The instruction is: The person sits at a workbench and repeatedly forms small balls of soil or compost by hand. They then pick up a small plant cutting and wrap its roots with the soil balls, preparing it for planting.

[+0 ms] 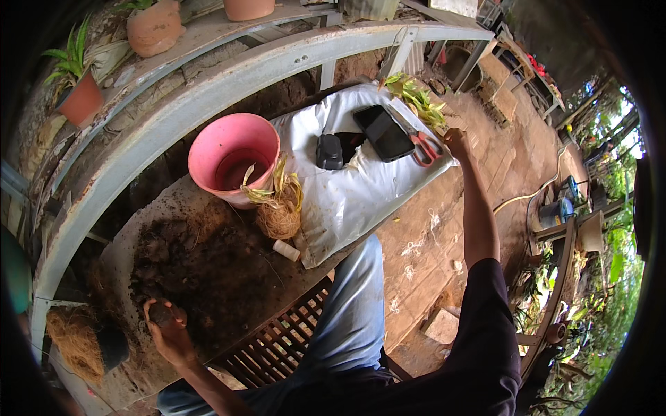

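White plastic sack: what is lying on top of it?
On the white plastic sack are a dark phone, a small black device and red-handled scissors. I cannot identify the dark patch beside the device. Whatever lies beneath these is covered.

floor (423, 284): brown, stained | metal frame (263, 62): grey (rust-flecked) | slatted seat (277, 340): brown | light: daylight through foliage (614, 340), right

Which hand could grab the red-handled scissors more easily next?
Probably the right hand: it is close beside the scissors, which lie on the white sack. The left hand is far from them, by the dark soil, holding a dark lump.
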The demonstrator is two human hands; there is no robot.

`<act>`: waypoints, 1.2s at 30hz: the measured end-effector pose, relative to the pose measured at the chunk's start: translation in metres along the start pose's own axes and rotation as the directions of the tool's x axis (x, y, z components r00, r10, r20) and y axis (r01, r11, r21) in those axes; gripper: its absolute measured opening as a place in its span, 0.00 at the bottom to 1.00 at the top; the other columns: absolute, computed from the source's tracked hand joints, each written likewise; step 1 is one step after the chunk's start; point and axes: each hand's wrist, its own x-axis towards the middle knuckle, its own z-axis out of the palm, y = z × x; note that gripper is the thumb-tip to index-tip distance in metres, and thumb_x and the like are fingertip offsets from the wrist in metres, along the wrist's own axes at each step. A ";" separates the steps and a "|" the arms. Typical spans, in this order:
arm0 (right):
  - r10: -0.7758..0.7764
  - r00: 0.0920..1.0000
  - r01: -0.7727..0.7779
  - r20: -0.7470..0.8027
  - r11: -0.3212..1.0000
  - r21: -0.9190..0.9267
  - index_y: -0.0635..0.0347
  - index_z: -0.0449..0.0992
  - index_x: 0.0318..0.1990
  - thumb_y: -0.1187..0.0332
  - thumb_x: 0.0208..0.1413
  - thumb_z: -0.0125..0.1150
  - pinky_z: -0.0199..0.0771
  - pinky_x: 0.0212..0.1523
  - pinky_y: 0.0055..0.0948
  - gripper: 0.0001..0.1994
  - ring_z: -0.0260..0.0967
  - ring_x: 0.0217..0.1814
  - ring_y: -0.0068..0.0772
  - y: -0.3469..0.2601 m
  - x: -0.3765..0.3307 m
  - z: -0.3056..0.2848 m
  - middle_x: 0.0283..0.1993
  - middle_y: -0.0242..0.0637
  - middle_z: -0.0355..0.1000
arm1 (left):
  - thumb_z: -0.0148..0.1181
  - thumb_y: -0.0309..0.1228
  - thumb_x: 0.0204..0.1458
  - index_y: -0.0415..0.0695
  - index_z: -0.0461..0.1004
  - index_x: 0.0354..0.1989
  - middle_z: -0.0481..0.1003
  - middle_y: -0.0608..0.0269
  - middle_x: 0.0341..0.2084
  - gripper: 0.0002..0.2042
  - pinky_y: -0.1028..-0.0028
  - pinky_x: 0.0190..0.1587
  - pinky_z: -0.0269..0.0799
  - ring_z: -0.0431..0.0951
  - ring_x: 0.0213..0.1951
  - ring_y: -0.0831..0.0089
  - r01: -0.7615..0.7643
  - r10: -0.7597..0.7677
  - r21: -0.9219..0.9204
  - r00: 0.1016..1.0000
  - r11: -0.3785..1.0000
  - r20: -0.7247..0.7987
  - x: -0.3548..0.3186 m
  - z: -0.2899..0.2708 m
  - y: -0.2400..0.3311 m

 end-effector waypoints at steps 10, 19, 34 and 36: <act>0.173 0.950 -0.143 -0.260 0.981 0.131 0.59 0.79 0.34 0.69 0.52 0.55 0.73 0.41 0.36 0.07 0.76 0.38 0.44 -0.013 -0.006 -0.025 0.32 0.47 0.77 | 0.57 0.46 0.57 0.43 0.63 0.56 0.71 0.59 0.40 0.25 0.76 0.31 0.61 0.68 0.30 0.75 0.023 -0.023 0.016 1.000 1.000 -0.005 0.001 0.007 -0.002; 0.349 0.866 -0.118 -0.358 0.839 0.531 0.64 0.75 0.33 0.74 0.53 0.57 0.75 0.29 0.26 0.04 0.77 0.26 0.27 -0.030 0.002 -0.058 0.28 0.40 0.78 | 0.56 0.45 0.58 0.43 0.63 0.56 0.71 0.59 0.41 0.24 0.76 0.31 0.61 0.68 0.30 0.75 0.020 -0.020 0.016 1.000 1.000 -0.002 -0.003 0.010 -0.003; 0.329 0.944 -0.321 0.036 0.885 0.336 0.61 0.79 0.31 0.72 0.40 0.68 0.73 0.33 0.31 0.08 0.75 0.30 0.30 -0.031 -0.008 -0.040 0.23 0.34 0.76 | 0.54 0.45 0.59 0.44 0.63 0.56 0.71 0.60 0.41 0.23 0.76 0.32 0.61 0.68 0.31 0.76 0.033 -0.034 0.029 0.999 0.999 0.019 -0.004 0.013 -0.007; 0.246 0.969 -0.240 0.005 0.942 0.235 0.61 0.79 0.30 0.71 0.39 0.69 0.73 0.33 0.32 0.08 0.75 0.30 0.31 -0.033 -0.011 -0.037 0.23 0.38 0.75 | 0.51 0.44 0.61 0.45 0.63 0.57 0.71 0.61 0.41 0.21 0.76 0.33 0.61 0.68 0.33 0.77 0.029 -0.031 0.024 0.997 0.999 0.067 -0.005 0.012 -0.006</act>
